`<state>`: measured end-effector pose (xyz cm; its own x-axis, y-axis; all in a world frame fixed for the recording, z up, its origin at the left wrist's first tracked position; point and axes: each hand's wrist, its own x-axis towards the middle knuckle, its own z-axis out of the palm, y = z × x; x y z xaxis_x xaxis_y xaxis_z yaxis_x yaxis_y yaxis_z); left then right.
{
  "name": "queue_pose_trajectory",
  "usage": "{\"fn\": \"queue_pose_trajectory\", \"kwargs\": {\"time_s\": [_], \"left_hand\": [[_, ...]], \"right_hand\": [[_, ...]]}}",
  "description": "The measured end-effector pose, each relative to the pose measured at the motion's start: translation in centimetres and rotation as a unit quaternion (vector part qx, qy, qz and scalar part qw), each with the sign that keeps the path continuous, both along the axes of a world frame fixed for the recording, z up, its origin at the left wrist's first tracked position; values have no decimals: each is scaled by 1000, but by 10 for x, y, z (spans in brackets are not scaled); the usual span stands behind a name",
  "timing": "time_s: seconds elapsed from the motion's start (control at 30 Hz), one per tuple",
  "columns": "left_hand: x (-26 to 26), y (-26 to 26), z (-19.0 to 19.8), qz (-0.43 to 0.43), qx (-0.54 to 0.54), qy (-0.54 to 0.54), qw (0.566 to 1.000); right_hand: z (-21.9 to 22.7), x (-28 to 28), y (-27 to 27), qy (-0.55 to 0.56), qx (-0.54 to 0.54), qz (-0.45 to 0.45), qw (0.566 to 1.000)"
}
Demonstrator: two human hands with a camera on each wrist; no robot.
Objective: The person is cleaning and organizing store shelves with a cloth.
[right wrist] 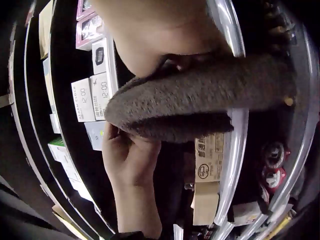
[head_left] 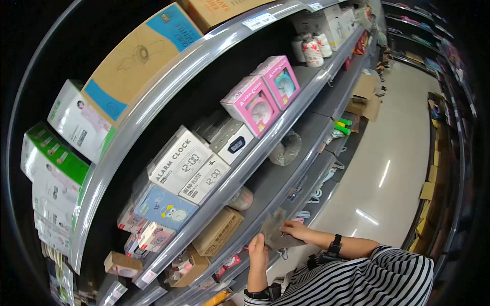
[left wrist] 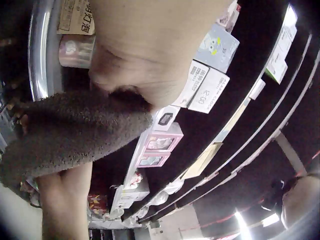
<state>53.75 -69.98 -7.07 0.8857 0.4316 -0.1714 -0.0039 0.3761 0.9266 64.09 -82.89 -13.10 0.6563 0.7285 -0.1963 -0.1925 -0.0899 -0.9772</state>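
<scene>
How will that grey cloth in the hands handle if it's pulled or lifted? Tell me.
The grey cloth probably flops: it bends and folds between the left hand and right hand. Its nubby pile, clear in the right wrist view, suggests it grips rather than slips. It looks light, and unlikely to roll or break.

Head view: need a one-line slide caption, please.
Both hands, left hand and right hand, hold a grey cloth at a store shelf.

My cloth (head_left: 274, 232) hides my right hand's (head_left: 297, 230) fingertips; my left hand (left wrist: 165, 45) is cut off by the wrist picture's top edge.
</scene>
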Motion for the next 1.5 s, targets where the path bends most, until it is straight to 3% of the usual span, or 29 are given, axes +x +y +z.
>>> {"fn": "queue_pose_trajectory", "kwargs": {"time_s": [0.07,0.1,0.13,0.2,0.23,0.37,0.43,0.5,0.53,0.6,0.67,0.73,0.87,0.97,1.03,1.07,1.13,1.27,1.33,1.37,1.43,1.5], "left_hand": [[-5,2,3,4,-9,-17,1000],[-9,2,5,-3,-21,-31,999],[-13,2,5,-11,-34,-45,998],[-20,5,2,8,-48,-55,997],[-24,7,-2,19,-55,-62,996],[-38,16,-13,57,-59,-88,993],[-44,17,-12,95,-114,-133,980],[-43,9,-11,160,-73,-89,980],[-43,6,-11,216,-32,-38,975],[-44,9,-29,224,23,-31,974],[-48,6,-30,233,77,-19,969],[-48,4,-25,241,179,-11,954],[-48,-5,-3,273,121,-11,954],[-53,-5,9,223,209,-25,952],[-57,-3,16,194,228,-27,954],[-57,-5,23,158,251,-31,955],[-60,-11,40,164,248,-46,954],[-75,-6,38,128,269,-8,954],[-77,-9,39,141,219,-57,964],[-81,-7,37,144,217,-55,964],[-92,-1,32,163,245,-1,956],[-97,-1,24,195,248,27,948]], "right_hand": [[14,0,-6,266,23,2,964],[9,2,-7,340,60,38,938],[-1,3,-9,338,58,47,938],[-16,4,-13,341,189,125,912],[-13,4,-12,341,184,135,912],[16,11,-14,323,186,99,923],[22,14,-14,314,196,80,926],[18,20,-15,167,126,-24,978],[13,22,-15,164,123,-16,979],[2,24,-15,106,160,-84,978],[14,21,-16,101,140,-73,982],[21,19,-13,-152,249,-110,950],[42,9,-14,-91,299,-14,950],[31,-1,-12,-36,232,-52,971],[5,5,-8,184,28,-71,980],[-6,6,-7,183,20,-62,981],[-11,4,-4,377,166,45,910],[9,-12,-4,429,118,96,890],[4,-15,1,327,169,106,924],[6,-16,1,329,167,108,923],[15,-16,2,317,308,54,895],[24,-20,-3,269,291,26,918]]}}
